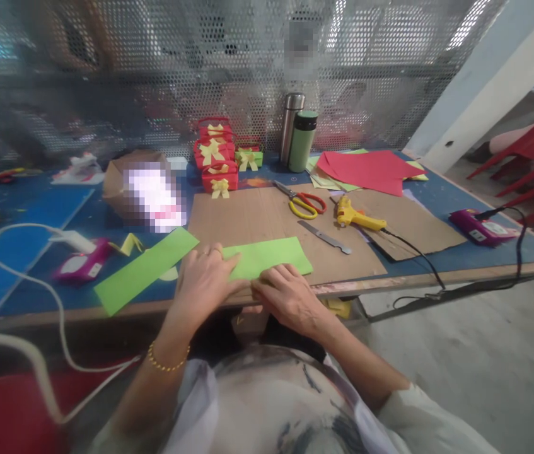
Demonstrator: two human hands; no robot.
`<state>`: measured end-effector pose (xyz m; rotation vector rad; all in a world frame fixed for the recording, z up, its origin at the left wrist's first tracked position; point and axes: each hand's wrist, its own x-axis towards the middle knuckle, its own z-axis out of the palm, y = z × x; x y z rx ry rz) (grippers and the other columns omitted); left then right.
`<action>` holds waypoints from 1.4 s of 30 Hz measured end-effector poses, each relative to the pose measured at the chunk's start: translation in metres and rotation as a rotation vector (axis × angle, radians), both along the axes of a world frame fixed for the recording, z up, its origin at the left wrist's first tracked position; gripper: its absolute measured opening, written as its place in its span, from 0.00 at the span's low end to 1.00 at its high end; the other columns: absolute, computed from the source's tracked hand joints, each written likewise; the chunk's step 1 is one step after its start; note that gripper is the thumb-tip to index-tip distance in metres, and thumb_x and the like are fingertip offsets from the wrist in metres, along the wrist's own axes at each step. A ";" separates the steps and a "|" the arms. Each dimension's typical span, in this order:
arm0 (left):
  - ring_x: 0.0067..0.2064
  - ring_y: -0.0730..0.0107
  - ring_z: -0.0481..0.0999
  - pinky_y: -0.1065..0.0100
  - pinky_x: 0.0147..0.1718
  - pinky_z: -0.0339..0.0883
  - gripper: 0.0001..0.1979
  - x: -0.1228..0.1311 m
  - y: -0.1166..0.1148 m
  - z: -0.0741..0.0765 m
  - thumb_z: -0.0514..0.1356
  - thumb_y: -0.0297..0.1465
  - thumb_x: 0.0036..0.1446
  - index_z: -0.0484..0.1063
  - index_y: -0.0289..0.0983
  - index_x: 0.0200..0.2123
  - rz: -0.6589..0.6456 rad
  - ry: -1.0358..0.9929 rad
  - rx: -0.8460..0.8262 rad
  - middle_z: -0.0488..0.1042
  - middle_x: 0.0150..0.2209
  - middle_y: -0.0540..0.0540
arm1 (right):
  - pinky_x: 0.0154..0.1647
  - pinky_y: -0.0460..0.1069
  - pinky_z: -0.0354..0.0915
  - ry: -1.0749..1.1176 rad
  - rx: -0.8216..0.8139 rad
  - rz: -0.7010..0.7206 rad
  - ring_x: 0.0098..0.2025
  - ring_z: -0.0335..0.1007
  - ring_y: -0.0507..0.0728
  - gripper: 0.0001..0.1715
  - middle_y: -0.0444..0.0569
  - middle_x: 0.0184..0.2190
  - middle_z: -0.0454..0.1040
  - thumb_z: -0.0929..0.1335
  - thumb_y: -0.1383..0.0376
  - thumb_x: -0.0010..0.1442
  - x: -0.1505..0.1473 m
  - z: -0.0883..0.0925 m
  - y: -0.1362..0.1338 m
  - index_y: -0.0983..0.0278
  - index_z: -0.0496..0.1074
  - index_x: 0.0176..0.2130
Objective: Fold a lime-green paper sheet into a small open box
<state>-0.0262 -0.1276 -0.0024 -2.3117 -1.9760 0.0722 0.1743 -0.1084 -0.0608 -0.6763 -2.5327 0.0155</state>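
Small yellow-bowed red boxes (pixel 227 151) look finished, while the flat lime-green paper strip (pixel 271 255) seems barely begun beneath a spread left hand (pixel 207 274) and curled right hand (pixel 290 299), pinch unclear.

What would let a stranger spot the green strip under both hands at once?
On the blue table, find the large brown cardboard sheet with the scissors on it. Near its front edge lies the bright green strip, touched by the left hand and the right hand. Unlike the slanted strip to its left, it has both hands on it.
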 end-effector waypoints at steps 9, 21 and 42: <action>0.50 0.48 0.71 0.57 0.44 0.62 0.25 -0.001 0.002 0.000 0.65 0.46 0.59 0.76 0.44 0.57 -0.007 0.052 0.017 0.73 0.44 0.38 | 0.43 0.53 0.57 0.052 0.027 -0.004 0.40 0.61 0.58 0.14 0.51 0.38 0.73 0.62 0.64 0.73 0.011 -0.007 -0.003 0.65 0.74 0.49; 0.49 0.49 0.72 0.58 0.44 0.63 0.27 -0.003 0.003 -0.001 0.64 0.48 0.60 0.75 0.44 0.60 -0.014 0.082 0.009 0.73 0.44 0.38 | 0.39 0.55 0.58 0.127 -0.024 -0.144 0.38 0.63 0.58 0.14 0.51 0.37 0.75 0.61 0.65 0.73 0.044 -0.013 -0.007 0.62 0.75 0.47; 0.49 0.49 0.71 0.57 0.45 0.63 0.27 -0.005 0.002 -0.005 0.63 0.47 0.60 0.75 0.44 0.60 -0.023 0.060 0.018 0.73 0.43 0.38 | 0.40 0.55 0.57 0.201 0.084 -0.375 0.38 0.66 0.58 0.12 0.50 0.36 0.76 0.63 0.68 0.70 0.095 -0.006 -0.002 0.60 0.75 0.39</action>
